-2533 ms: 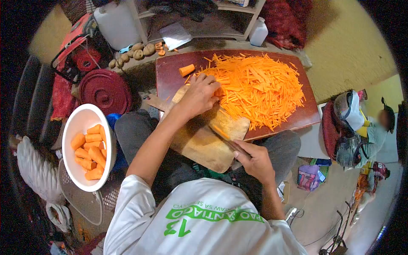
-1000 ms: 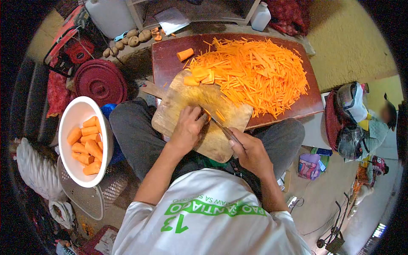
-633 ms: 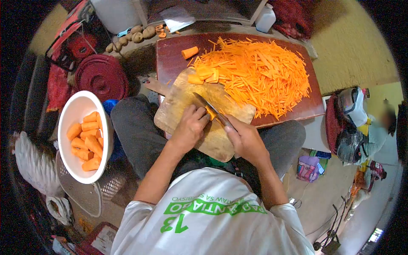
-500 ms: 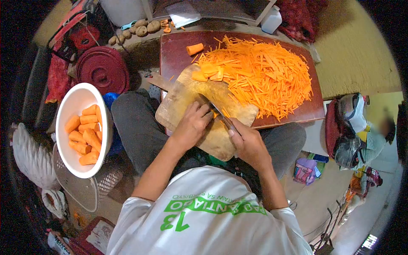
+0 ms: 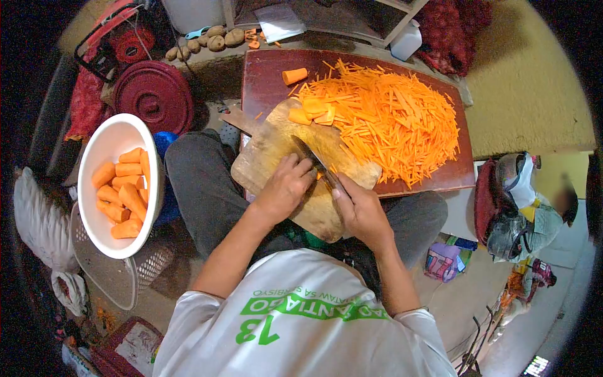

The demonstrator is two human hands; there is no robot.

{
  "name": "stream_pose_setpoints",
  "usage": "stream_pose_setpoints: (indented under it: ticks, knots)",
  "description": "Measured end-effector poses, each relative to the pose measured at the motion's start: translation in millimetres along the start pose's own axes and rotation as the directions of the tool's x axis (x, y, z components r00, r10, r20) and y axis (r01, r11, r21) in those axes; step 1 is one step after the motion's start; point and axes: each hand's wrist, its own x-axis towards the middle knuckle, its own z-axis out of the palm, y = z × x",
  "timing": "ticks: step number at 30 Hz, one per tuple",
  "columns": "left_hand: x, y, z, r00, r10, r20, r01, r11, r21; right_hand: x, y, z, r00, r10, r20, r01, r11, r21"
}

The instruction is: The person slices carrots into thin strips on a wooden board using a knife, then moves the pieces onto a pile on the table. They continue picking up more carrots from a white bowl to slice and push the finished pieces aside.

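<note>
My right hand grips the handle of a kitchen knife, its blade slanting up and left across the wooden cutting board. Beside the blade, my left hand is closed, with bent fingers pressed down on a piece of carrot, mostly hidden beneath them. Several flat carrot slices lie at the board's upper edge. Beyond them, a large heap of carrot strips spreads over the dark red table and onto the board's right side.
One thick carrot chunk lies on the table's far left. A white basin of peeled carrots stands left of my knee. Behind it is a dark red lidded bucket. Potatoes line the ledge beyond the table; bags lie at right.
The view has shifted slightly. My right hand and the knife stay close beside my left fingers, with only a small movement of the blade. Both hands keep their hold.
</note>
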Motion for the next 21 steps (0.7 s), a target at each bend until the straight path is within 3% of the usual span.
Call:
stream_pose_setpoints:
  ticks: [4, 7, 10, 13, 16, 19, 21]
  knots:
    - [1.7, 2.7, -3.8, 1.0, 0.003, 0.0, -0.003, 1.0, 0.016, 21.9, 6.8, 6.8, 0.989, -0.146, 0.005, 0.146, 0.989, 0.03]
    - [0.2, 3.1, -5.8, 0.999, -0.009, 0.039, 0.009, 1.0, 0.001, 14.6, -4.3, 3.3, 0.997, -0.062, -0.038, 0.063, 0.998, 0.01]
    - [-1.5, 0.6, -1.0, 0.999, 0.026, -0.023, -0.026, 1.0, 0.017, -1.6, -8.1, 0.1, 0.996, -0.051, -0.068, 0.053, 0.998, 0.026]
    - [-1.1, -0.4, 0.3, 0.999, 0.032, -0.042, -0.03, 0.999, 0.035, -4.8, -3.2, 6.0, 0.998, -0.033, -0.053, 0.035, 0.999, 0.031]
    - [-1.7, -2.4, 5.8, 0.997, 0.043, -0.064, -0.041, 0.999, 0.029, 9.1, 2.4, 10.0, 0.991, -0.126, -0.037, 0.128, 0.991, 0.044]
    - [-3.0, -2.8, 3.7, 0.998, 0.031, -0.058, -0.029, 0.999, 0.027, 25.1, -7.5, 4.7, 0.999, -0.006, 0.052, 0.005, 1.0, 0.031]
    - [-2.0, -0.8, -1.6, 1.0, 0.0, -0.013, 0.001, 1.0, 0.021, 23.1, -4.7, 5.1, 0.999, -0.042, -0.01, 0.043, 0.998, 0.056]
